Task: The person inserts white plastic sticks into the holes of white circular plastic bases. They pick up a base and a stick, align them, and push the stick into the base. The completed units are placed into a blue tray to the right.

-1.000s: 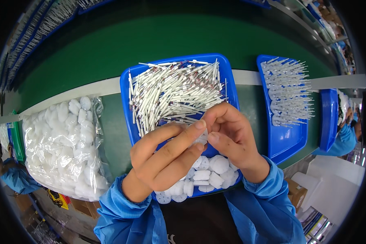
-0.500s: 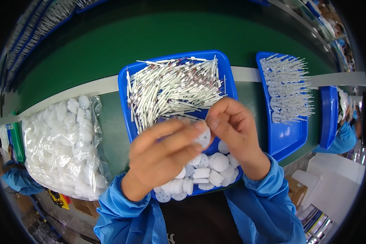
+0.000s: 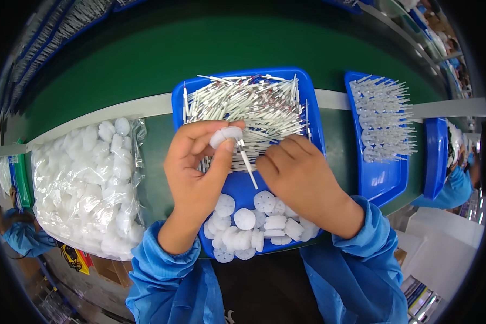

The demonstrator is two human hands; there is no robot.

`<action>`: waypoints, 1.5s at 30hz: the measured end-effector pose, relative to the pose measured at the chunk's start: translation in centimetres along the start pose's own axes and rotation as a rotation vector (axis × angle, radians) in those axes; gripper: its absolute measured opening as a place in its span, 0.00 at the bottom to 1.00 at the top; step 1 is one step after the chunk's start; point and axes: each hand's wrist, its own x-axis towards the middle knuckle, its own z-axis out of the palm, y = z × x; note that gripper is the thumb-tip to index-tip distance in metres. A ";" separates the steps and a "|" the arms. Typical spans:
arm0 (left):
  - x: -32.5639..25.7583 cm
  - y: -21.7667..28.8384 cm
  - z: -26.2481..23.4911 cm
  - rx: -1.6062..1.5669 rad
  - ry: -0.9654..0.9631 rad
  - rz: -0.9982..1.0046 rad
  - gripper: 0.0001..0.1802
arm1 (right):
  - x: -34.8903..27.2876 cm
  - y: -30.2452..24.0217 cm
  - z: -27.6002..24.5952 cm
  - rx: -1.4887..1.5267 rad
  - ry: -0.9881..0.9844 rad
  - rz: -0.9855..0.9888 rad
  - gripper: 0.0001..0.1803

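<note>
Pinched white disc [image 3: 226, 135], left hand [image 3: 197, 167] raised

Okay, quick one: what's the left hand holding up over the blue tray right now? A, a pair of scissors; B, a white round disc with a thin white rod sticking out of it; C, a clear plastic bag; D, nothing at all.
B: the left hand pinches a white disc with a thin rod pointing down from it, above the blue tray.

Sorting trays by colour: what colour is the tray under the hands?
Blue tray, seen in the head view.
</note>
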 end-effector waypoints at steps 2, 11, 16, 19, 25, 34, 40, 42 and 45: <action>0.0 0.1 0.1 -0.009 0.000 -0.005 0.15 | 0.1 0.9 -0.4 0.177 0.055 0.093 0.08; 0.0 0.1 0.5 0.006 -0.049 -0.117 0.15 | 0.2 1.4 -0.5 0.636 0.315 0.297 0.15; 0.0 0.0 0.5 0.027 -0.026 -0.060 0.16 | -0.4 1.1 0.5 0.707 0.286 0.362 0.17; 0.1 -0.1 0.5 0.058 -0.033 -0.033 0.17 | -0.7 1.0 0.7 0.758 0.276 0.383 0.17; 0.2 0.1 0.5 0.383 -0.088 0.137 0.19 | -0.4 0.4 1.0 0.797 0.328 0.430 0.14; 0.2 0.8 1.3 0.764 -0.103 0.426 0.24 | 0.1 0.8 1.3 0.480 0.442 0.364 0.06; -1.2 1.1 2.0 0.784 -0.108 0.349 0.26 | 0.1 1.2 1.0 0.304 0.494 0.267 0.07; -1.3 1.1 2.1 0.780 -0.116 0.322 0.25 | 0.1 1.1 1.0 0.317 0.469 0.260 0.08; -0.6 1.2 1.6 0.652 -0.121 0.204 0.24 | 0.2 1.1 1.0 0.362 0.472 0.303 0.08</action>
